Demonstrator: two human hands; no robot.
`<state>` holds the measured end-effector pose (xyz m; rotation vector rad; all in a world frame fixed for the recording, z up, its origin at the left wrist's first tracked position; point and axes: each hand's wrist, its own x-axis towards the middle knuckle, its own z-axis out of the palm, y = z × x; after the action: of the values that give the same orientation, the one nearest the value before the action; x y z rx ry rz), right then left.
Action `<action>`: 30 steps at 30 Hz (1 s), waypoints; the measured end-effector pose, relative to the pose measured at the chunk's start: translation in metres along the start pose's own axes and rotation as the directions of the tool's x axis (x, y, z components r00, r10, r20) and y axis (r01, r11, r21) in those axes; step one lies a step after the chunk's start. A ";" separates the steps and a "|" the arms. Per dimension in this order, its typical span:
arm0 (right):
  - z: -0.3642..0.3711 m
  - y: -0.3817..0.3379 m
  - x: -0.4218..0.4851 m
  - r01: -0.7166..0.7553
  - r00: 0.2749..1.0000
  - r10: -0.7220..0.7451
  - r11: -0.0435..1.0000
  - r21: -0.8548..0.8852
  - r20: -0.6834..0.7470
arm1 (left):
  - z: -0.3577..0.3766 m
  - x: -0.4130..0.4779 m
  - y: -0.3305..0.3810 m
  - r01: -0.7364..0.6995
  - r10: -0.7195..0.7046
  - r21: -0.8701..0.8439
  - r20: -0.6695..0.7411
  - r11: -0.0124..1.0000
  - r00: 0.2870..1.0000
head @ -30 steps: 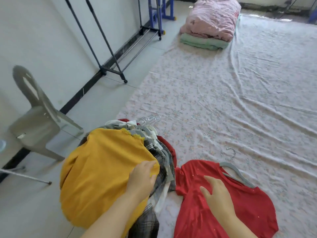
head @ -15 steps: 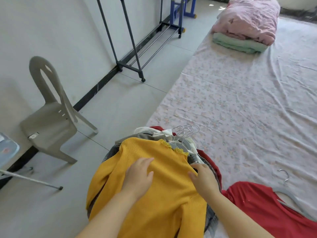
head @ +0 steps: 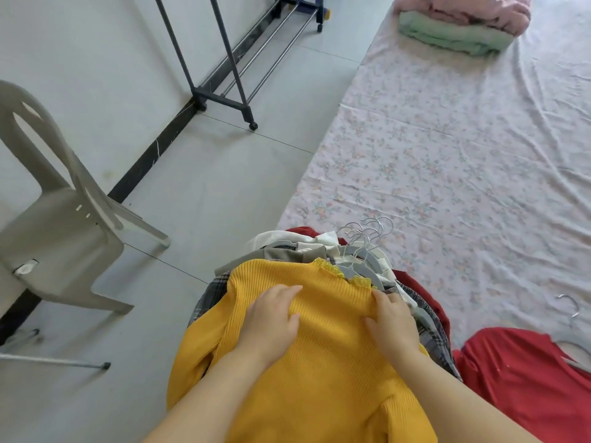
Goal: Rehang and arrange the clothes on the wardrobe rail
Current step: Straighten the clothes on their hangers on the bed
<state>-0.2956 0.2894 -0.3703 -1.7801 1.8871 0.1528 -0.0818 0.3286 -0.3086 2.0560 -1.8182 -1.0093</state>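
A yellow ribbed sweater (head: pixel 319 372) lies on top of a pile of hangered clothes (head: pixel 297 247) at the mattress edge. Grey hangers with metal hooks (head: pixel 367 247) stick out at the pile's far end. My left hand (head: pixel 271 321) rests flat on the sweater's chest. My right hand (head: pixel 390 318) pinches the sweater's right shoulder near the lace collar. A red T-shirt (head: pixel 524 382) on a grey hanger (head: pixel 569 308) lies flat to the right. The dark clothes rack (head: pixel 220 59) stands by the wall, its top rail out of view.
A grey plastic chair (head: pixel 60 225) stands at the left by the wall. A thin metal leg (head: pixel 54 361) juts across the floor lower left. Folded pink and green bedding (head: pixel 460 27) sits at the far end of the floral sheet (head: pixel 447 155).
My right hand left the red T-shirt and moved onto the yellow sweater's shoulder. My left hand slid up its chest. The view swung left and down, closer to the pile.
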 end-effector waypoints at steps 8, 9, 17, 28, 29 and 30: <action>-0.023 0.002 -0.058 0.183 0.933 -0.137 0.977 0.111 -0.333 | -0.013 0.013 0.012 -0.190 0.220 0.217 -0.126 0.957 0.967; -0.028 0.003 -0.071 0.202 0.919 -0.145 0.972 0.121 -0.368 | -0.015 0.011 0.014 -0.213 0.249 0.261 -0.111 0.941 0.962; -0.074 0.022 -0.185 0.229 0.824 -0.140 0.969 0.096 -0.549 | -0.032 -0.032 0.058 -0.531 0.553 0.250 -0.023 0.810 0.833; -0.086 0.108 -0.376 0.083 0.747 0.105 0.965 0.249 -0.657 | 0.017 -0.168 0.162 -0.774 0.787 0.176 -0.009 0.608 0.617; -0.085 0.120 -0.396 0.067 0.724 0.127 0.965 0.253 -0.678 | 0.027 -0.185 0.175 -0.788 0.801 0.180 0.000 0.588 0.598; -0.085 0.134 -0.418 0.051 0.697 0.140 0.968 0.244 -0.703 | 0.037 -0.202 0.188 -0.801 0.814 0.184 0.004 0.570 0.581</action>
<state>-0.4552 0.6425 -0.1469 -1.7463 2.3281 -0.8647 -0.2527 0.4888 -0.1581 0.9951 -2.4620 -0.4836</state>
